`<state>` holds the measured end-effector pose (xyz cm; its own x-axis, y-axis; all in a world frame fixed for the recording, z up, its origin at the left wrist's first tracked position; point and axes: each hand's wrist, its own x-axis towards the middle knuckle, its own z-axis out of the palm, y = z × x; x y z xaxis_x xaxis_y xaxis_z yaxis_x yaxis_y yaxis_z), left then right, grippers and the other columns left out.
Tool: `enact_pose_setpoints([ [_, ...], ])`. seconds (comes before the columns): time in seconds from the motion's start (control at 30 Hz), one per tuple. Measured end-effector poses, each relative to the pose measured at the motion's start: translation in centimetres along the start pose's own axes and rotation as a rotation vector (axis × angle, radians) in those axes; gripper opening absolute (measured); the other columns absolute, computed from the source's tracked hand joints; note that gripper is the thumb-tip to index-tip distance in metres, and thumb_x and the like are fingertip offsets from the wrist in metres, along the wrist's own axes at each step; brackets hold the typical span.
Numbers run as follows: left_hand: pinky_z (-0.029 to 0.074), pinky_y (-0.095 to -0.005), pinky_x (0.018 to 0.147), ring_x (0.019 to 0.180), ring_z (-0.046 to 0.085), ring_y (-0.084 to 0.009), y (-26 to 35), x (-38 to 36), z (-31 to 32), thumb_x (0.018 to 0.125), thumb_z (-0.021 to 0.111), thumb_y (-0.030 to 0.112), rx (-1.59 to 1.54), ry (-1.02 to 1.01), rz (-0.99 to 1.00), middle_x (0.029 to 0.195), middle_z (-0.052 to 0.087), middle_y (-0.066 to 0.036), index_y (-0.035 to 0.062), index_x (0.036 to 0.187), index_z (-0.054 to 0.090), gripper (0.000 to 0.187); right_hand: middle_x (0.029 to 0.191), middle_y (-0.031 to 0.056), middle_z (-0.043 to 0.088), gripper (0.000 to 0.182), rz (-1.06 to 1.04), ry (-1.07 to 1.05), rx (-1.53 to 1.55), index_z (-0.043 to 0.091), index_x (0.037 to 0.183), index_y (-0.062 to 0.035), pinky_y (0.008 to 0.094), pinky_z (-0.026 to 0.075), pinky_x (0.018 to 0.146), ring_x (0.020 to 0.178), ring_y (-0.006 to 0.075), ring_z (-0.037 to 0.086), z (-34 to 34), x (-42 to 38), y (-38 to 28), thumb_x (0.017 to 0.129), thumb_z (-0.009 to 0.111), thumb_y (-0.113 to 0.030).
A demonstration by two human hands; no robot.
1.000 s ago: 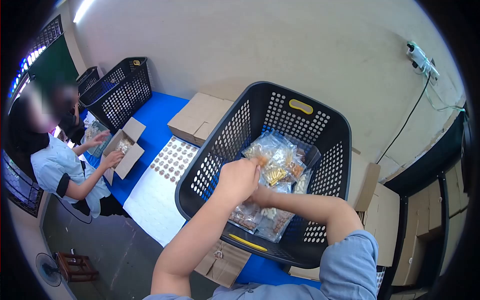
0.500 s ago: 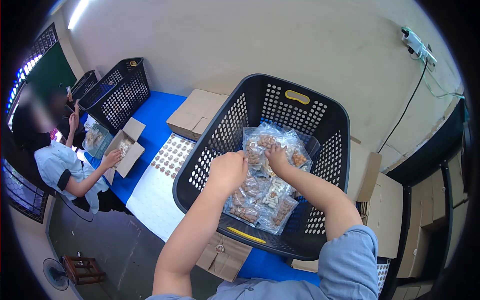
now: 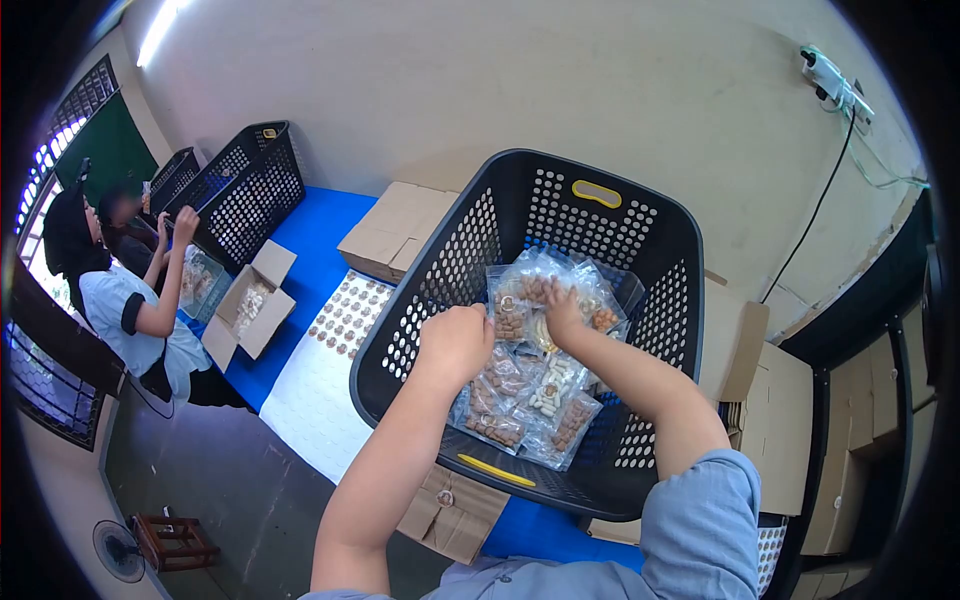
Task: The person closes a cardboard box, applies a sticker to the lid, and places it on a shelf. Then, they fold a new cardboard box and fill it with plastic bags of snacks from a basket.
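Note:
A large black perforated basket (image 3: 385, 365) stands before me with many clear plastic bags inside. Some bags hold brown pieces, and a bag of white pieces (image 3: 553, 388) lies near the middle. Inside the basket's left side, my left hand (image 3: 455, 345) is closed, its thumb and fingertips at the edge of a plastic bag of brown pieces (image 3: 509, 318). My right hand (image 3: 565, 318) reaches over the right wall onto the upper part of the pile, fingers apart and touching the bags. Its fingertips are partly blurred against the plastic.
Flattened cardboard (image 3: 395, 225) lies behind the basket on the blue-covered table (image 3: 335, 215). A sticker sheet (image 3: 350, 315) is to the left. Further left are an open carton (image 3: 250, 305), more black baskets (image 3: 240, 190) and a co-worker (image 3: 140, 310). Cardboard boxes (image 3: 775, 420) stand right.
My right hand has shifted slightly on the bags, its fingers more spread. My left hand stays where it was. The co-worker's hand has left the open carton and is raised.

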<state>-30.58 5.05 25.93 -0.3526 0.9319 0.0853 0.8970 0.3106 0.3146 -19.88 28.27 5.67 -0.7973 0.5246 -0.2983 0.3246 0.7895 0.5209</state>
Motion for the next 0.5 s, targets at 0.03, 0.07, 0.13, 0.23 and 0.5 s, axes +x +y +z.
enact_pose_setpoints([
  [0.03, 0.052, -0.0455, 0.072, 0.078, 0.065, -0.0358, 0.1, 0.0, -0.1, 0.091, 0.052, 0.025, -0.003, -0.009, -0.007, 0.08, 0.067, -0.019, 0.004, 0.093, 0.065, 0.025, 0.157, 0.0166, 0.014, 0.048, 0.169, 0.022, 0.036, 0.051, 0.136, -0.0175, 0.0607, 0.024, 0.107, 0.143, 0.0386, 0.016, 0.8, 0.8, 0.5, 0.091, 0.05, -0.034],
  [0.07, 0.052, -0.0454, 0.072, 0.078, 0.066, -0.0358, 0.1, 0.0, -0.1, 0.092, 0.051, 0.026, -0.008, -0.018, -0.015, 0.08, 0.067, -0.019, 0.0039, 0.094, 0.065, 0.026, 0.157, 0.0167, 0.013, 0.053, 0.336, 0.044, 0.071, 0.046, 0.141, -0.0215, 0.0617, 0.025, 0.107, 0.143, 0.0388, 0.016, 1.6, 1.6, 1.2, 0.09, 0.053, -0.038],
  [0.13, 0.052, -0.0453, 0.073, 0.078, 0.066, -0.0358, -0.1, 0.0, 0.1, 0.092, 0.051, 0.026, -0.004, -0.018, -0.014, 0.081, 0.067, -0.019, 0.0038, 0.094, 0.065, 0.026, 0.157, 0.0168, 0.013, 0.059, 0.322, -0.065, 0.294, 0.039, 0.143, -0.0274, 0.0627, 0.026, 0.106, 0.143, 0.0397, 0.016, -0.2, 0.4, 4.1, 0.088, 0.055, -0.042],
  [0.23, 0.052, -0.0451, 0.073, 0.078, 0.066, -0.0356, 0.1, 0.0, -0.2, 0.092, 0.051, 0.027, 0.002, -0.022, -0.018, 0.081, 0.067, -0.019, 0.0038, 0.094, 0.065, 0.027, 0.158, 0.0172, 0.007, 0.071, 0.277, -0.218, 0.554, 0.027, 0.146, -0.0414, 0.0644, 0.027, 0.105, 0.143, 0.0425, 0.013, -1.1, -0.7, 5.8, 0.085, 0.061, -0.045],
  [0.5, 0.052, -0.0444, 0.075, 0.082, 0.066, -0.034, -0.1, 0.0, 0.0, 0.093, 0.05, 0.028, 0.028, -0.063, -0.043, 0.086, 0.068, -0.018, 0.0042, 0.096, 0.065, 0.028, 0.156, 0.0199, -0.013, 0.063, 0.523, -0.509, 0.569, 0.034, 0.147, -0.013, 0.0734, 0.016, 0.102, 0.14, 0.0522, 0.006, -1.0, 0.4, 4.7, 0.091, 0.053, -0.036],
])
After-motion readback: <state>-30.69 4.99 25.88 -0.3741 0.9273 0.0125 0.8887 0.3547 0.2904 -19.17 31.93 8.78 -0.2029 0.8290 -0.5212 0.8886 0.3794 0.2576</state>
